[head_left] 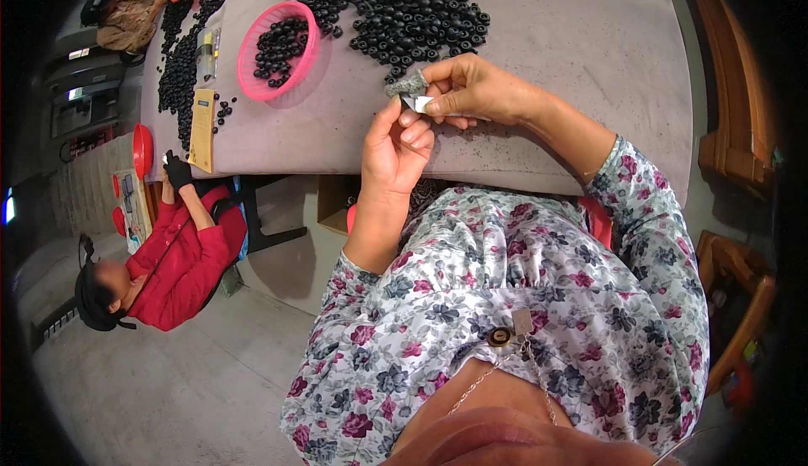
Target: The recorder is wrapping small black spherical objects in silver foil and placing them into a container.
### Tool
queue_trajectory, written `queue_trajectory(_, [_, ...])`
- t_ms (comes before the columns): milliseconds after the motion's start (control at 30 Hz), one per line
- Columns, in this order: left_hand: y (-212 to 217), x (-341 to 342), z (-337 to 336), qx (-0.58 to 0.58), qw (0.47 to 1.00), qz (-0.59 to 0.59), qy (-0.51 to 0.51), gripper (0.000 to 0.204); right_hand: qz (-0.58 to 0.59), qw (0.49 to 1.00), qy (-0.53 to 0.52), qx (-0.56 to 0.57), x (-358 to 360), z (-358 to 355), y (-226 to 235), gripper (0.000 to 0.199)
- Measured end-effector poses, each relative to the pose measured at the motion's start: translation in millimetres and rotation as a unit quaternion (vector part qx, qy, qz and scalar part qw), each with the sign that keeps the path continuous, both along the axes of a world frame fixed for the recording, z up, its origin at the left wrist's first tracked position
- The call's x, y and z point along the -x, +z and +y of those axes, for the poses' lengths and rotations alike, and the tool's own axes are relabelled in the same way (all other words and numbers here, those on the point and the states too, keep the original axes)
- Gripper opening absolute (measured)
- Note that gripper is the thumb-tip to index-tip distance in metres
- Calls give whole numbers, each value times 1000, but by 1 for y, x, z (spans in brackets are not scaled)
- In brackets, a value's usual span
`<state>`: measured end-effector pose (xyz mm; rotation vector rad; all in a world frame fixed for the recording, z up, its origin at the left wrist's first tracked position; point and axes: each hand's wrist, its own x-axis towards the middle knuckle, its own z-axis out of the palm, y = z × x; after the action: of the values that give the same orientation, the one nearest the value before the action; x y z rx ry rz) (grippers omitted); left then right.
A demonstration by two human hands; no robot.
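Note:
Both my hands meet over the near edge of the table, below a big pile of small black ring-shaped pieces [417, 7]. My left hand [397, 153] pinches a small black piece [407, 101] between thumb and fingertips. In my right hand [484, 90], thumb and fingers close on a slim white flat tool [423, 105], its near end touching or almost touching the black piece. A grey speckled cover [406, 85] wraps a fingertip of the right hand. Fingers hide much of both held things, so the tool's exact kind is unclear.
A pink basket [313, 55] holding black pieces stands left of my hands. Beyond it lie a brown card [202, 131], a clear packet [207, 55] and more black pieces. At the left, a co-worker in red sits with a black-gloved hand [177, 170] at the table. Wooden furniture [739, 121] stands right.

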<state>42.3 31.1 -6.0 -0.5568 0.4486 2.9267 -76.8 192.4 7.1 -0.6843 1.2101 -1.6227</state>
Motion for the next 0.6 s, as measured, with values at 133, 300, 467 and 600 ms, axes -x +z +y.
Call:
queue_trajectory(133, [12,9,-4,1,999,-35,21,19,-40,998,-53,14,0,-2,0,13])
queue_trajectory(300, [19,54,-95,2,997,62,49,37,-76,992,-80,55,4,-5,-10,13])
queue_trajectory(467, [33,79,-111,214,968,6,133,35,-93,991,-91,27,10,0,-8,12])
queue_trajectory(600, [11,52,-58,593,798,15,105,19,-90,987,-124,43,10,-1,-11,12])
